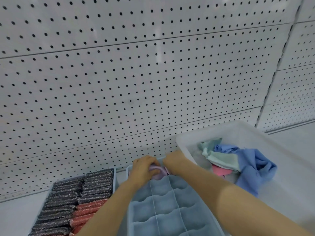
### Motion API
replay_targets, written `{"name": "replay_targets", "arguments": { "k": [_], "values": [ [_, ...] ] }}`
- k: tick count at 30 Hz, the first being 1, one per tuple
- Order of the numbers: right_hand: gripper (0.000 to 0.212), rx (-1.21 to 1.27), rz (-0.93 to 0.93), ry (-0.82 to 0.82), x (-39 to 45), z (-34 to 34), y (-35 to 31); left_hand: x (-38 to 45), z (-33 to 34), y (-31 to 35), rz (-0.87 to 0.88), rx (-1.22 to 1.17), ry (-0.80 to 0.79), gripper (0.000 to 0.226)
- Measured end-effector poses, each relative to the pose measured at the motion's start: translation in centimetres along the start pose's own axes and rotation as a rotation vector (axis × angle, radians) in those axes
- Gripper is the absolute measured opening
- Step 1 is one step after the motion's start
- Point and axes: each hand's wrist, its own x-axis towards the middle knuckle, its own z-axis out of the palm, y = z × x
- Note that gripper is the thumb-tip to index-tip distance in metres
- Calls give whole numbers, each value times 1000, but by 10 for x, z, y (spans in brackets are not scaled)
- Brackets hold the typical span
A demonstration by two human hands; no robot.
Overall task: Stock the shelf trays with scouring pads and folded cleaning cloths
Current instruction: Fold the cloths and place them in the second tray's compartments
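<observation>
A white shelf point(15, 217) runs along a white pegboard wall point(153, 74) dotted with dark holes. At the far left of the shelf sits a tray of scouring pads point(71, 201), packed in rows: dark glittery pads fill most of it, with reddish ones in the near right part. Just to its right lies a blue-grey divided tray point(163, 206), its near compartments bare. Two bare forearms reach from the bottom edge to this tray's far end. The left hand point(144, 169) curls its fingers over a lilac cloth point(157, 171), gripping it at the tray's far compartments. The right hand point(173, 160) sits just beside it, touching the same cloth from the right; its fingers are bent downward and hidden behind the hand, so whether its grip pinches the cloth cannot be told. Further right stands a translucent white bin point(221, 132), holding a loose heap of cloths: a pale green one point(219, 155), a pink one point(219, 170), and a large crumpled blue one point(252, 166) draped over the bin's near side.
</observation>
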Motion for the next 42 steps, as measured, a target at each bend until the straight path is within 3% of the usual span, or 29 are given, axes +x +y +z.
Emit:
{"name": "replay_targets", "arguments": {
  "k": [6,11,15,21,30,33,37,39,42],
  "values": [
    [23,36,11,221,-19,-6,8,2,-8,14,-22,61,1,52],
    [20,123,20,459,-44,-6,25,1,-23,33,37,34,66,31],
    [28,170,149,631,-89,-2,55,4,-40,70,146,-15,80,26],
    [30,212,373,598,-150,29,96,11,-29,145,302,60,0,28],
    [30,188,439,546,-182,62,132,23,37,237,345,483,-432,21],
    [32,190,422,550,-184,73,145,28,68,252,441,696,-541,19],
    [29,185,396,564,-186,73,164,29,86,262,473,828,-508,20],
    [30,184,386,576,-188,71,170,31,71,268,335,685,-467,16],
    [33,204,377,655,-193,64,174,46,34,266,237,348,-226,13]
  ]
}}
